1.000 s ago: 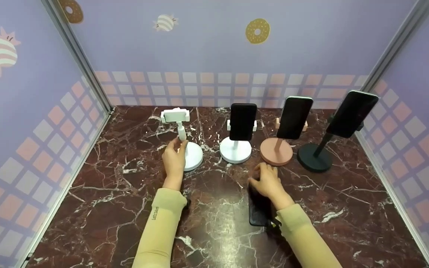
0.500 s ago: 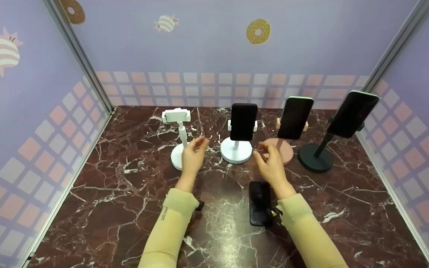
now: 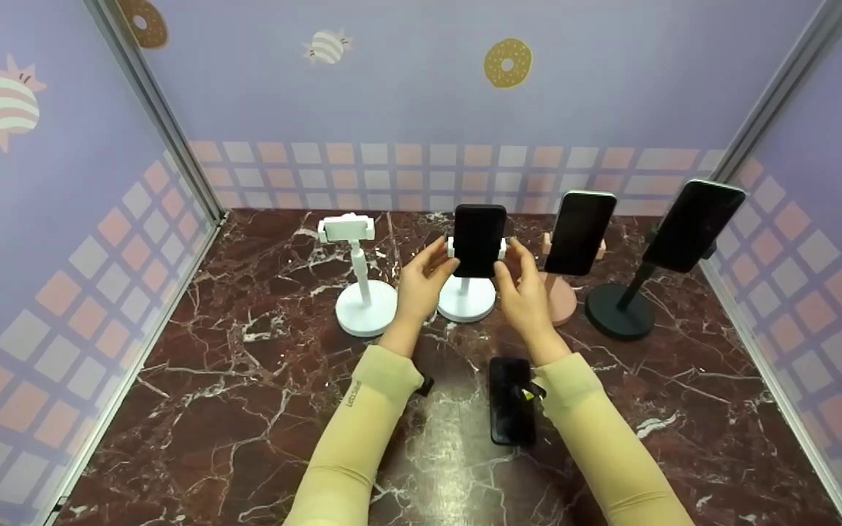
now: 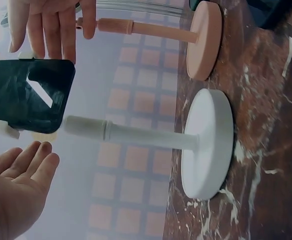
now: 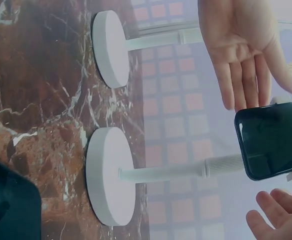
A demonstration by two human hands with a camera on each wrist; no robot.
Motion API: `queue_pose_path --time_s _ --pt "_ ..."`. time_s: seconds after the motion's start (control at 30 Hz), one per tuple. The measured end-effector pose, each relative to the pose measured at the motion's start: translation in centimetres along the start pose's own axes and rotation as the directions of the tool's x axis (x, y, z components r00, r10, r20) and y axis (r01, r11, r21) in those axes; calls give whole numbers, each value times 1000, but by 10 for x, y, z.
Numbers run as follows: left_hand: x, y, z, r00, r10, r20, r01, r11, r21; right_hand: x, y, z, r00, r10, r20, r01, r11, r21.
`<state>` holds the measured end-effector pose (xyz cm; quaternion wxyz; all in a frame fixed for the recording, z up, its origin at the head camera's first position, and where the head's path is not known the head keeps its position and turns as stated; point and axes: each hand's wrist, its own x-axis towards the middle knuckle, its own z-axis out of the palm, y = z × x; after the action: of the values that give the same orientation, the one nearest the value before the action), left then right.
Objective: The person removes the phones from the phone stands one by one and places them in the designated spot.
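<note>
1. Head view, clock centred on the phone [image 3: 479, 237], twelve towards the far wall [image 3: 406, 95]. Phone upright, dark screen, in the holder [image 3: 503, 249] of a white stand [image 3: 467, 301].
2. Left hand [image 3: 419, 286] at eight o'clock, right hand [image 3: 528, 296] between four and five; fingertips close by the holder at nine and three.
3. Wrist views: both hands spread, fingers straight or loosely bent, phone between. Touching the holder or not: cannot tell.
4. Flat phone [image 3: 507, 416] lying on the worktop [image 3: 231, 409], between five and six, near the right sleeve [image 3: 578, 402].
5. Second white stand [image 3: 366, 310], base at eight, near the left hand.
6. Pink stand [image 3: 561, 301] carries a pale-rimmed phone [image 3: 580, 232]; black stand [image 3: 620, 314], farther out, a tilted phone [image 3: 695, 225]. Bases near four, both phones around three.
</note>
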<state>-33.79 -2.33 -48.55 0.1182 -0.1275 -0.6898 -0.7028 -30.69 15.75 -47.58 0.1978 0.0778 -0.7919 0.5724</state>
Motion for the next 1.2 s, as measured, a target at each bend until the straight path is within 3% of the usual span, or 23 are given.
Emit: queue_pose_path --time_s 0.27,0.47,0.63,0.9,1.2 --pt "7 6 7 1000 -1 -8 1 996 86 9 -3 1 1000 -17 27 15 997 78" --pt "10 5 8 999 48 -10 -47 994 95 12 -4 2 998 -43 43 38 992 121" --pt "13 4 7 998 63 -10 -62 993 100 15 -5 3 999 -39 13 38 996 82" --pt "15 8 8 1000 25 -13 -24 995 94 19 -6 5 999 -5 -46 7 999 40" --pt "15 7 8 999 18 -28 -16 998 69 20 -7 6 998 9 -60 -6 999 40"
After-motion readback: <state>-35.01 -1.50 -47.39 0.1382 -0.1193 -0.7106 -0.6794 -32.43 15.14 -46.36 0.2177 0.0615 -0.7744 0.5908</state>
